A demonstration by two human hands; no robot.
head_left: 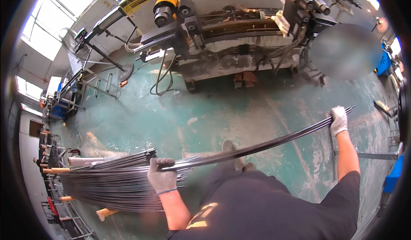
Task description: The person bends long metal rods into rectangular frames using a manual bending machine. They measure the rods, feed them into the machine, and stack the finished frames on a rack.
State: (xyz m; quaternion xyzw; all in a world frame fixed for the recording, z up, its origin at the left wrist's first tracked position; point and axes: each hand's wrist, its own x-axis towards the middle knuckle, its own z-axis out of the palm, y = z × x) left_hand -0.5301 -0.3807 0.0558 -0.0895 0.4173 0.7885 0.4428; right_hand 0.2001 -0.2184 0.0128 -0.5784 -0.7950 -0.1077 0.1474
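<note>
A small bundle of long dark metal rods (274, 145) stretches across in front of my body. My right hand (339, 120), in a light work glove, is closed round the bundle close to its right end, and the tips stick out past the fingers. Farther left, my gloved left hand (163, 175) wraps round the same bundle. Beneath and beside that hand lies a large stack of similar rods (115, 188), their ends uneven. How far the held rods run to the left among the stack is hard to make out.
Wooden-coloured pegs (58, 170) on a rack at the left support the stack. Across the green floor (205, 111) stands a long machine (239, 64) with yellow-capped motors (166, 8). A metal stand (107, 55) is at far left. Near my right arm runs a metal bar (376, 156).
</note>
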